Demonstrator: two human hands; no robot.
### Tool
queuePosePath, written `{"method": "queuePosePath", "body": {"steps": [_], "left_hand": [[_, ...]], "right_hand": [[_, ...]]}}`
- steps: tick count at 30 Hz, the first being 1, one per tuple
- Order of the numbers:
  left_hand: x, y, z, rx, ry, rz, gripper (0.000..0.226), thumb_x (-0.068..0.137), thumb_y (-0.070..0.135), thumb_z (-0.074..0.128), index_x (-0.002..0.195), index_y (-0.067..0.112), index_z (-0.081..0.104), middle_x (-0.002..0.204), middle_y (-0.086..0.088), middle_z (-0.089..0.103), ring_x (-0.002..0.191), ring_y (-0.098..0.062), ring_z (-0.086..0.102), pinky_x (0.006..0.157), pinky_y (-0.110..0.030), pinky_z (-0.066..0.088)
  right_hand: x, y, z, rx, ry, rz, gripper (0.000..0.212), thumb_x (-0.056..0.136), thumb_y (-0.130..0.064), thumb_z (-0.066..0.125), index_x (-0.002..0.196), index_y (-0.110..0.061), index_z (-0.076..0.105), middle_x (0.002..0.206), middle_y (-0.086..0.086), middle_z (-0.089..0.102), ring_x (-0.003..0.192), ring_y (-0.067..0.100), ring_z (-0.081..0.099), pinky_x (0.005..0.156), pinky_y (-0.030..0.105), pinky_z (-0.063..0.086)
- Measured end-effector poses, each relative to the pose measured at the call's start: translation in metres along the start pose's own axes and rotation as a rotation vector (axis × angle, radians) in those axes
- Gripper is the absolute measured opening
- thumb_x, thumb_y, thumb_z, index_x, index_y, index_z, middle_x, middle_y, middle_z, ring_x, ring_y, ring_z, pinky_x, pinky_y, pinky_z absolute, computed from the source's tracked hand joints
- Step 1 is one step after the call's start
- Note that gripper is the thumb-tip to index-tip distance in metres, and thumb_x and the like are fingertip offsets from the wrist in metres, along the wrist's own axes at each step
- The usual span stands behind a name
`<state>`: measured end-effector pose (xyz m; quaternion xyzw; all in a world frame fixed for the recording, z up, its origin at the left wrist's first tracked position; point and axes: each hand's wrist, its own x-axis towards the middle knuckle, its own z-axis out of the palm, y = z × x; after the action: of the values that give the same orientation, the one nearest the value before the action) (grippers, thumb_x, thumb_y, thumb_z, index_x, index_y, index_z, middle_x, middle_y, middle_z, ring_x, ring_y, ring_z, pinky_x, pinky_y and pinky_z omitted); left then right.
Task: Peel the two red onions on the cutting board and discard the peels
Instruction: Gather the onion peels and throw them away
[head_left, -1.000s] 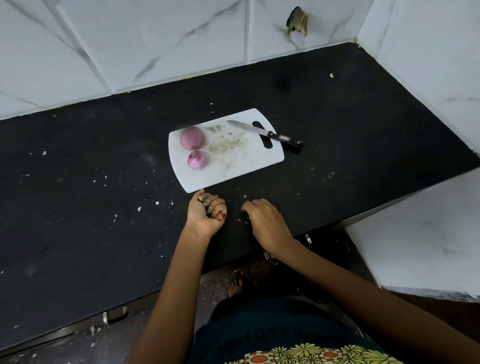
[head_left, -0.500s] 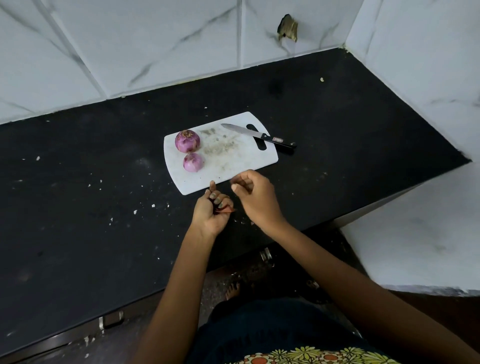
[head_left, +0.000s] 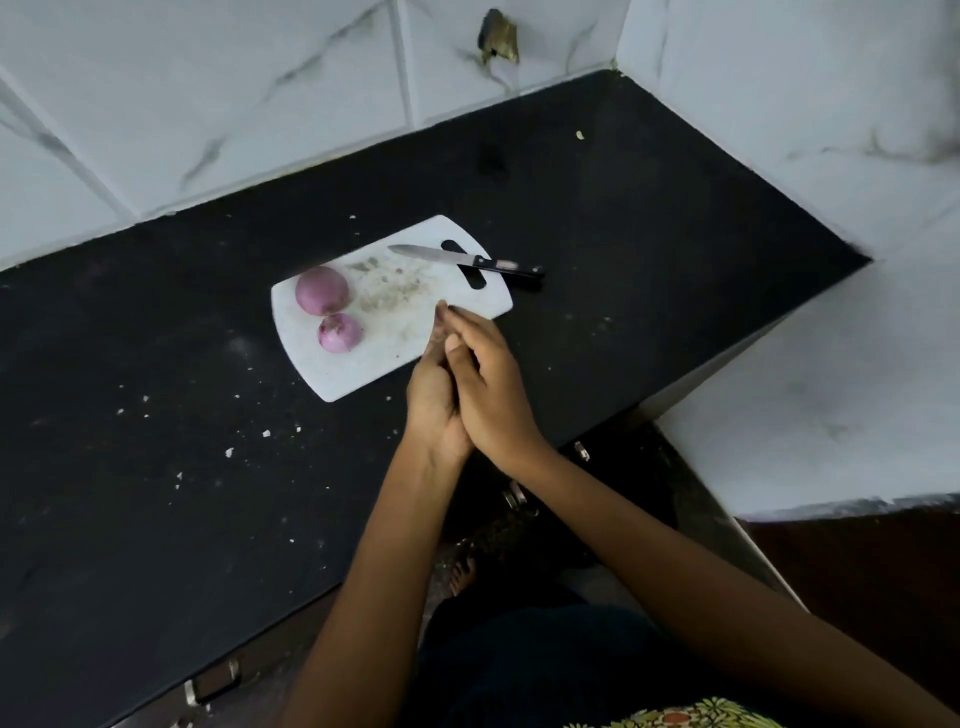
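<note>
Two peeled purple onions lie on the left part of the white cutting board (head_left: 358, 371): a larger onion (head_left: 321, 290) behind and a smaller onion (head_left: 339, 332) in front, close together. My left hand (head_left: 432, 400) and my right hand (head_left: 491, 387) are pressed palm to palm over the board's front right edge, fingers straight and pointing away from me. Nothing shows between the palms; whether peel scraps lie in there is hidden. Neither hand touches an onion.
A black-handled knife (head_left: 467, 258) lies across the board's far right corner, blade pointing left. The board sits on a black countertop (head_left: 156, 467) strewn with small pale scraps. White marble tiles (head_left: 234, 93) rise behind, and a white wall stands at the right.
Both hands rose from the counter's front edge and came together over the board's edge. The reddish peel scraps seen in my left hand's fingers are out of sight now.
</note>
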<state>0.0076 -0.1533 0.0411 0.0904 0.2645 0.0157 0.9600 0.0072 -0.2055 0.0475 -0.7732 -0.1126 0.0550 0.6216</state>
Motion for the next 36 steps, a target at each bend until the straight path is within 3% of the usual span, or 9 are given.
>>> {"method": "queuePosePath", "body": {"steps": [3, 9, 13, 17, 21, 25, 30, 34, 36], "left_hand": [[0.000, -0.033, 0.015, 0.187, -0.069, 0.039, 0.034, 0.087, 0.022, 0.055, 0.118, 0.011, 0.062, 0.103, 0.001, 0.070, 0.098, -0.008, 0.067, 0.086, -0.022, 0.052], [0.005, -0.126, 0.048, 0.865, -0.103, 0.063, 0.034, 0.104, 0.017, 0.039, 0.132, 0.013, 0.057, 0.122, 0.005, 0.064, 0.113, -0.008, 0.061, 0.100, -0.025, 0.047], [0.018, -0.206, 0.033, 1.061, -0.212, -0.150, 0.036, 0.104, 0.015, 0.034, 0.134, 0.009, 0.052, 0.130, -0.006, 0.058, 0.126, -0.021, 0.052, 0.099, -0.024, 0.045], [0.039, -0.276, -0.007, 1.191, -0.169, -0.321, 0.032, 0.102, 0.007, 0.039, 0.126, 0.003, 0.059, 0.123, -0.010, 0.062, 0.106, -0.012, 0.060, 0.080, -0.009, 0.048], [0.062, -0.317, -0.050, 1.273, -0.014, -0.406, 0.030, 0.102, 0.017, 0.044, 0.116, -0.002, 0.063, 0.106, -0.013, 0.068, 0.087, -0.010, 0.061, 0.066, -0.006, 0.048], [0.104, -0.348, -0.099, 1.439, 0.128, -0.403, 0.031, 0.102, 0.030, 0.043, 0.107, 0.007, 0.064, 0.084, 0.000, 0.063, 0.072, -0.007, 0.058, 0.054, -0.008, 0.046], [0.168, -0.385, -0.171, 1.550, 0.211, -0.452, 0.041, 0.104, 0.030, 0.039, 0.119, -0.001, 0.061, 0.117, -0.022, 0.064, 0.094, -0.027, 0.061, 0.068, -0.027, 0.050], [0.208, -0.410, -0.224, 1.484, 0.300, -0.561, 0.042, 0.105, 0.030, 0.036, 0.125, 0.000, 0.056, 0.123, -0.021, 0.061, 0.104, -0.033, 0.061, 0.087, -0.039, 0.052], [0.223, -0.417, -0.246, 1.455, 0.312, -0.598, 0.037, 0.104, 0.021, 0.036, 0.130, 0.001, 0.054, 0.129, -0.021, 0.057, 0.117, -0.035, 0.056, 0.099, -0.041, 0.047]], "right_hand": [[-0.001, -0.003, -0.033, 0.067, 0.113, 0.039, 0.035, 0.101, -0.008, 0.039, 0.134, -0.008, 0.051, 0.135, 0.001, 0.053, 0.127, 0.004, 0.046, 0.109, 0.017, 0.034], [-0.009, 0.034, -0.120, 0.142, 0.417, 0.177, 0.036, 0.101, -0.015, 0.038, 0.135, -0.013, 0.050, 0.136, -0.001, 0.053, 0.124, 0.003, 0.048, 0.106, 0.019, 0.037], [-0.034, 0.073, -0.178, 0.240, 0.660, 0.358, 0.033, 0.102, -0.019, 0.040, 0.132, -0.015, 0.054, 0.126, -0.001, 0.059, 0.112, 0.006, 0.056, 0.099, 0.027, 0.044], [-0.061, 0.130, -0.225, 0.359, 0.858, 0.501, 0.030, 0.102, -0.021, 0.040, 0.125, -0.007, 0.053, 0.119, 0.013, 0.060, 0.105, 0.023, 0.058, 0.090, 0.039, 0.046], [-0.071, 0.196, -0.238, 0.516, 1.046, 0.610, 0.023, 0.100, -0.004, 0.040, 0.109, -0.012, 0.059, 0.108, 0.010, 0.064, 0.096, 0.017, 0.061, 0.073, 0.013, 0.049], [-0.073, 0.268, -0.238, 0.577, 1.035, 0.754, 0.026, 0.098, 0.000, 0.041, 0.116, 0.003, 0.059, 0.114, 0.020, 0.062, 0.097, 0.019, 0.058, 0.069, 0.011, 0.048], [-0.062, 0.372, -0.239, 0.771, 1.037, 0.925, 0.031, 0.098, -0.003, 0.038, 0.123, 0.005, 0.054, 0.114, 0.023, 0.061, 0.102, 0.028, 0.057, 0.086, 0.032, 0.047], [-0.063, 0.437, -0.236, 0.958, 1.075, 1.006, 0.034, 0.101, -0.001, 0.029, 0.128, 0.008, 0.048, 0.086, 0.012, 0.058, 0.079, 0.020, 0.056, 0.087, 0.033, 0.047], [-0.066, 0.470, -0.234, 1.032, 1.094, 1.047, 0.035, 0.101, -0.005, 0.030, 0.128, 0.005, 0.050, 0.085, 0.009, 0.058, 0.077, 0.017, 0.055, 0.076, 0.028, 0.047]]}}
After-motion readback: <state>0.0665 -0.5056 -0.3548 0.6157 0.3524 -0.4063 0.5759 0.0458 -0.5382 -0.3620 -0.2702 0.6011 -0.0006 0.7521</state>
